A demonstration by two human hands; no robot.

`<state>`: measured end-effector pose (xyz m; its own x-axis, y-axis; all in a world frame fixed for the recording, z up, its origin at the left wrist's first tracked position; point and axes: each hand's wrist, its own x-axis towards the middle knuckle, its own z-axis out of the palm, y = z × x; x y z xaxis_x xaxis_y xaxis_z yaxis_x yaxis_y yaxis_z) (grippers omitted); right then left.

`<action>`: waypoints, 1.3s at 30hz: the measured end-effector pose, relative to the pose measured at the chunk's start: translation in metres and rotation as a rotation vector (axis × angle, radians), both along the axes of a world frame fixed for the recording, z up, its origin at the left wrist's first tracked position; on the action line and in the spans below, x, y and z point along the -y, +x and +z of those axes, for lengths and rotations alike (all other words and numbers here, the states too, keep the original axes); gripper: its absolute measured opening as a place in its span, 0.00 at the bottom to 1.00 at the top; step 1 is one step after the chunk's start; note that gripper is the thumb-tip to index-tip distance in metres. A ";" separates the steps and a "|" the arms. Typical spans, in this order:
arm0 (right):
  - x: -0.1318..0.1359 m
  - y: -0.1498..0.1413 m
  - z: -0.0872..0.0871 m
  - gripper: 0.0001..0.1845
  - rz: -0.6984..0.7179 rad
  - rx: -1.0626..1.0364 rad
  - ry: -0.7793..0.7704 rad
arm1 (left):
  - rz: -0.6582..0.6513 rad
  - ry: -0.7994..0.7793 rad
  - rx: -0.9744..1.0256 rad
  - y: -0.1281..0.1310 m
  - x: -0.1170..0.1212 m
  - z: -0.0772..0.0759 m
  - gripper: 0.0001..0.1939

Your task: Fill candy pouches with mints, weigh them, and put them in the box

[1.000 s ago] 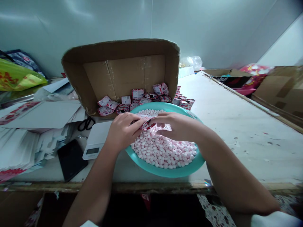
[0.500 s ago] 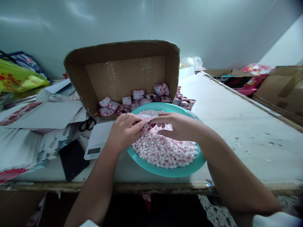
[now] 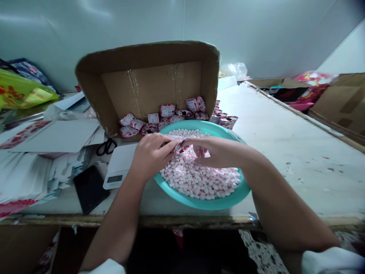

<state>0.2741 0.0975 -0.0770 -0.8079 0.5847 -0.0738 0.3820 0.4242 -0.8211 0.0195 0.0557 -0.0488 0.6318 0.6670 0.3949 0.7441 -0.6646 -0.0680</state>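
My left hand [image 3: 154, 154] is closed around a small red-and-white printed carton [image 3: 179, 145], held just above a turquoise basin [image 3: 199, 204]. Small white and pinkish oval candies [image 3: 199, 180] fill much of the basin. Over the candies, my right hand [image 3: 209, 150] reaches in from the right, its index fingertip touching the carton's near end. The right thumb stands apart from that finger, and the other fingers are curled. Part of the carton is hidden behind my fingers.
Behind the basin, a cardboard box [image 3: 119, 87] on its side contains several similar cartons [image 3: 167, 110]. More cartons [image 3: 228, 121] stand right of it. On the left are a white digital scale [image 3: 121, 161], black scissors [image 3: 107, 147], a dark phone-like slab [image 3: 90, 189] and stacked flat card [image 3: 24, 179].
The camera view has shifted slightly. My right index finger stays at the carton's end, while the other right fingers look more curled. My left hand keeps its hold.
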 end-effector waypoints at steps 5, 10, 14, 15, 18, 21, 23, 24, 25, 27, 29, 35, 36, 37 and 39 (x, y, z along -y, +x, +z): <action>0.000 -0.001 -0.001 0.28 -0.003 0.009 0.012 | 0.019 -0.028 -0.012 0.001 -0.001 -0.001 0.12; -0.001 -0.002 0.002 0.26 0.003 0.033 0.043 | -0.004 -0.021 -0.005 0.001 -0.001 -0.002 0.15; -0.002 -0.001 0.003 0.20 0.001 0.004 0.072 | -0.010 -0.020 -0.006 0.001 -0.001 -0.002 0.14; -0.002 0.000 0.003 0.20 -0.001 -0.010 0.081 | -0.004 -0.016 -0.009 0.001 -0.001 -0.002 0.14; -0.001 -0.001 -0.001 0.26 -0.016 -0.042 0.116 | 0.004 0.000 -0.009 0.000 -0.001 -0.002 0.13; 0.000 -0.002 -0.003 0.31 -0.022 -0.050 0.136 | -0.017 0.012 0.007 0.000 0.000 -0.002 0.14; 0.001 -0.003 -0.002 0.32 -0.001 -0.024 0.113 | -0.034 0.029 0.016 0.001 0.001 -0.001 0.13; 0.002 -0.003 -0.001 0.33 0.016 -0.004 0.093 | -0.048 0.039 0.013 0.002 0.001 -0.001 0.12; 0.002 -0.003 0.000 0.34 0.032 0.018 0.070 | -0.064 0.050 0.009 0.003 0.002 0.000 0.12; 0.002 -0.003 0.002 0.32 0.052 0.050 0.030 | -0.098 0.064 -0.004 0.004 0.002 0.000 0.11; 0.001 -0.002 0.002 0.31 0.059 0.061 -0.001 | -0.109 0.060 -0.007 0.004 0.002 0.000 0.12; -0.002 0.000 -0.001 0.31 0.077 -0.012 -0.073 | -0.088 0.012 0.001 0.003 -0.001 -0.001 0.12; -0.002 0.000 -0.001 0.31 0.076 -0.013 -0.084 | -0.090 0.014 0.004 0.003 -0.001 -0.001 0.12; -0.002 0.000 -0.001 0.30 0.075 -0.009 -0.095 | -0.091 0.017 0.011 0.003 -0.001 -0.001 0.12; -0.001 0.000 0.000 0.29 0.072 -0.001 -0.109 | -0.090 0.023 0.021 0.003 -0.001 -0.001 0.12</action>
